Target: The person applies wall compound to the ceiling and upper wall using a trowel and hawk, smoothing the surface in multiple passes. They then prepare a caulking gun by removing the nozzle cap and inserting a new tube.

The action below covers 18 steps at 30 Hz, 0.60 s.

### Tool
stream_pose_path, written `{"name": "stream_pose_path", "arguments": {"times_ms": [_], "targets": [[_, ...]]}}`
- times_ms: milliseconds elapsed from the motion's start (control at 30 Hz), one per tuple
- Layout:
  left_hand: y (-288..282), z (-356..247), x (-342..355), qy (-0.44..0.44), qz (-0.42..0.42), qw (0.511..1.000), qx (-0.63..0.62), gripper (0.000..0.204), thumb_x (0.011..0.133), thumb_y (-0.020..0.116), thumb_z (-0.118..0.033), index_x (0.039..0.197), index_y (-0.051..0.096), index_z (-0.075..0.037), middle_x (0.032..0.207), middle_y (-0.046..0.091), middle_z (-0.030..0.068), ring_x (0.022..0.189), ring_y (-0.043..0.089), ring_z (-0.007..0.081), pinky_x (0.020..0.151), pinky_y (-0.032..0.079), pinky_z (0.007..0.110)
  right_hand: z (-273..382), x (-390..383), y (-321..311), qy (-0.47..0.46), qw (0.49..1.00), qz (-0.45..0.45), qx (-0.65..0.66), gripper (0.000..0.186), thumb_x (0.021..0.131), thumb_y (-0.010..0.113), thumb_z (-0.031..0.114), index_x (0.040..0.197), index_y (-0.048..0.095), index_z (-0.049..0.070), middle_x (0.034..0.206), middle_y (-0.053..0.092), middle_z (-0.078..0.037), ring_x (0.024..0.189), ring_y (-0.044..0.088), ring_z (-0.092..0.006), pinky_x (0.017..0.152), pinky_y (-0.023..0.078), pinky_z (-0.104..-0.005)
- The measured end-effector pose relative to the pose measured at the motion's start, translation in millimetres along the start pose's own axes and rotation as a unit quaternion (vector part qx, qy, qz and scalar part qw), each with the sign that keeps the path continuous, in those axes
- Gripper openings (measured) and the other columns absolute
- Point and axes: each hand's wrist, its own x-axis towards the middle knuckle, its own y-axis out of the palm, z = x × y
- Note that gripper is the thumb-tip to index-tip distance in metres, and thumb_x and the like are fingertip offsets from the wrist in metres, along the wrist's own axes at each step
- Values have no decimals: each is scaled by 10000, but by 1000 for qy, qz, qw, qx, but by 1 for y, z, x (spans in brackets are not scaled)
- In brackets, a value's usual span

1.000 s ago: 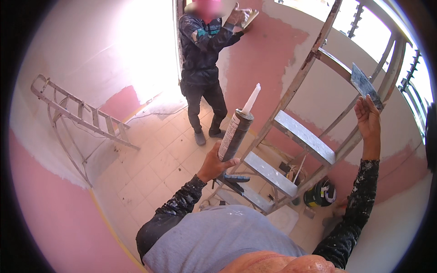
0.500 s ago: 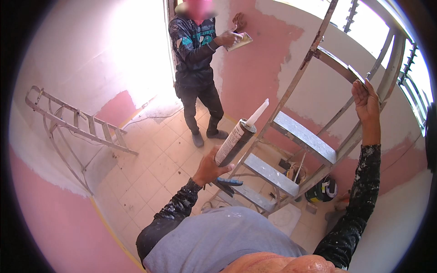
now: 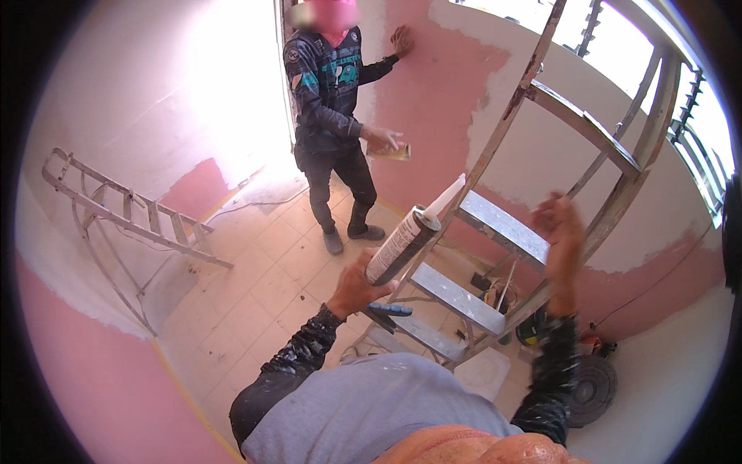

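My left hand [image 3: 354, 288] is closed round the lower end of a sealant cartridge [image 3: 399, 249]. Its white nozzle [image 3: 446, 196] tilts up and to the right. Just below that hand, a blue and dark object [image 3: 389, 310] shows in part; its kind is unclear. My right hand [image 3: 563, 236] is smeared by motion, in front of the right side of a paint-spotted stepladder [image 3: 457, 288]. Whether its fingers hold anything cannot be made out. A thin flat item [image 3: 607, 133] lies on the ladder's upper crosspiece, above that hand.
A co-worker [image 3: 328, 100] stands beyond, one hand on the pink patchy wall [image 3: 433, 85], the other holding a flat tool [image 3: 390, 151]. Another ladder [image 3: 139, 213] stands at left. A dark bucket [image 3: 532, 329] and a round dark lid-like disc [image 3: 593, 390] are on the floor at right.
My right hand has come down and left, away from the upper crosspiece. The cartridge has tipped slightly lower. The co-worker has lowered the flat tool.
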Motion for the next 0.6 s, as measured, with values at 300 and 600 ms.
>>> {"name": "stream_pose_path", "arguments": {"times_ms": [300, 600], "targets": [[33, -26, 5, 35, 12, 999, -22, 678, 774, 878, -227, 1331, 522, -80, 1100, 688, 129, 997, 692, 228, 867, 553, 377, -38, -49, 92, 4, 991, 131, 9, 503, 1025, 623, 395, 1323, 615, -10, 1156, 684, -83, 1119, 605, -137, 945, 493, -296], [42, -34, -7, 42, 40, 998, -29, 703, 775, 874, -277, 1337, 497, -88, 1075, 691, 140, 989, 693, 253, 866, 551, 392, -24, -55, 108, 22, 993, 89, 73, 318, 1017, 654, 321, 1114, 691, 20, 1013, 709, -37, 930, 632, -114, 848, 498, -282]]}}
